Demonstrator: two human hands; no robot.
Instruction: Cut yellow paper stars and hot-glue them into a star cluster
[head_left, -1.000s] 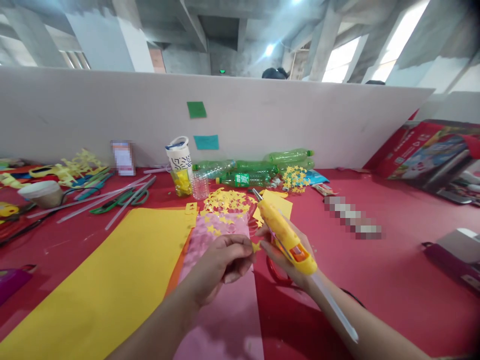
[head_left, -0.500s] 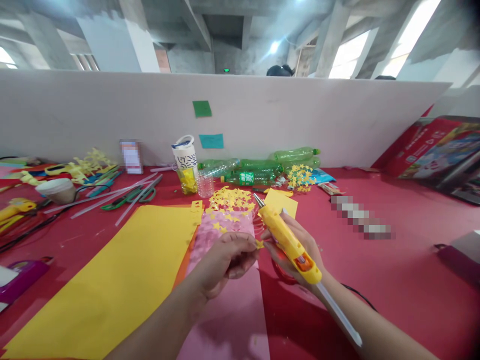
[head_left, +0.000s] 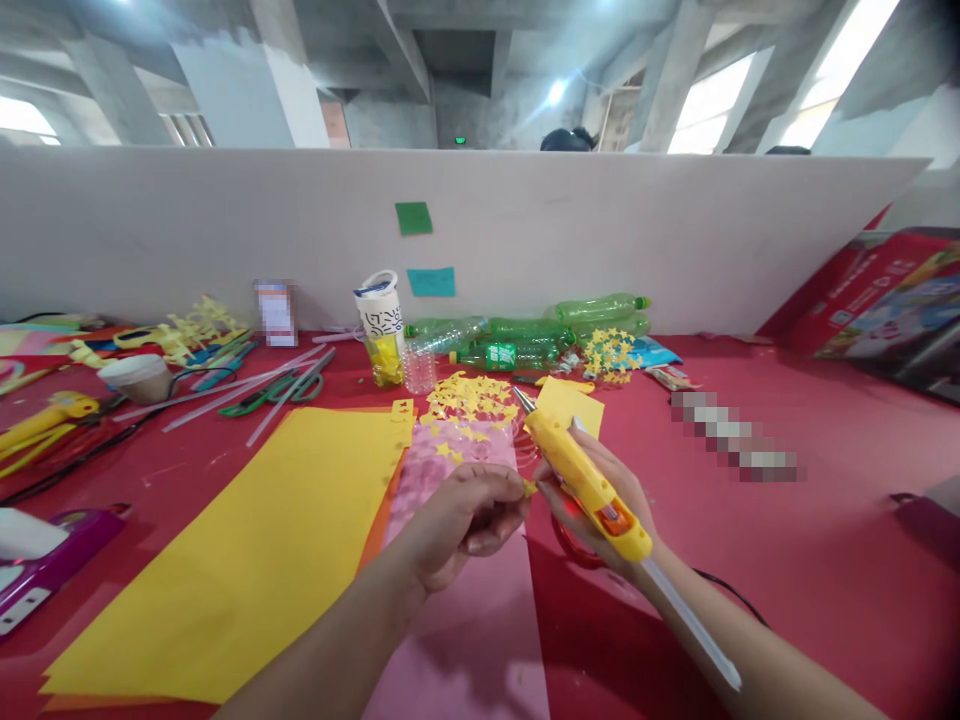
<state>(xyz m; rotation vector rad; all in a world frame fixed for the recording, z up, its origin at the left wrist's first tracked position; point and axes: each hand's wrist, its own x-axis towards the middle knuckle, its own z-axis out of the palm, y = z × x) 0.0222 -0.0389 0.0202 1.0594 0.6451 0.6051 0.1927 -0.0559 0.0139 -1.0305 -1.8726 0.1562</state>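
Observation:
Between the fingertips of my left hand (head_left: 480, 515) is pinched a small yellow paper star (head_left: 529, 488). My right hand (head_left: 600, 490) is wrapped round a yellow hot glue gun (head_left: 581, 470); its metal nozzle points up and to the left, and a clear glue stick (head_left: 694, 625) juts from its back end. A fingertip of the right hand is close to the star; I cannot tell if it touches. Beyond the hands lies a heap of yellow stars (head_left: 469, 400), a few of them on a pink sheet (head_left: 465, 640).
Yellow paper (head_left: 225, 560) covers the left side of the red table. Green plastic bottles (head_left: 525, 352) lie along the white partition (head_left: 300, 220), near a white cup (head_left: 381, 325). Scissors (head_left: 262, 400), glue sticks and a purple power strip (head_left: 64, 560) are at left.
The view has shifted slightly, so the whole scene sits a little further right. Both hands keep their grips, and the star appears turned more edge-on.

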